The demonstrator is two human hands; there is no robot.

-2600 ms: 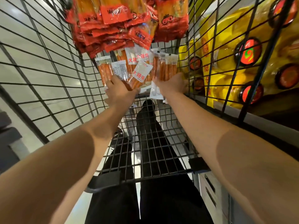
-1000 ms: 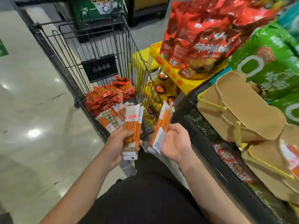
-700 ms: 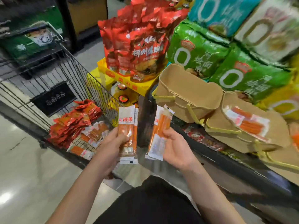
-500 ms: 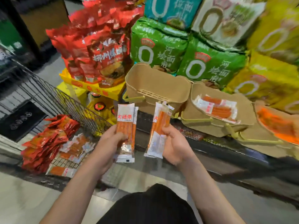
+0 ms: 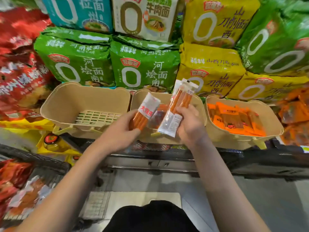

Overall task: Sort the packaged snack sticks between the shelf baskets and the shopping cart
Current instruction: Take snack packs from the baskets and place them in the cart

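Hands: 2, both over the mid basket.
L hand [image 5: 119, 131]: fingers curled round 1 snack pack [image 5: 145, 112], lower end in the grip, white top w/ red writing (too blurred to read) tilted up-right.
R hand [image 5: 189, 126]: thumb and fingers pinch a 2nd pack bundle [image 5: 177, 106], upright, tilted right; back label faces cam, small print unreadable. Looks like 2+ packs together, exact no. can't tell.
Baskets: 3 tan, in a row on the shelf edge.
L basket [image 5: 66, 99]: slotted floor showing.
Mid basket [image 5: 199, 106]: more stick packs under the hands, count hidden.
R basket [image 5: 272, 118]: heap of orange packs [image 5: 234, 119], too many and blurred to count.
Cart [image 5: 43, 163]: lower left, red packs [image 5: 11, 174] plus some clear stick packs inside.
Noodle bags behind: 2 green front [image 5: 78, 59] reading 河南烩面, yellow ones [image 5: 210, 67] reading 山西刀削面, 1 teal 兰州拉面 (partly cut), 1 white 牛肉面; each w/ a big "0".
Red bags [image 5: 18, 64]: far left, blurred.
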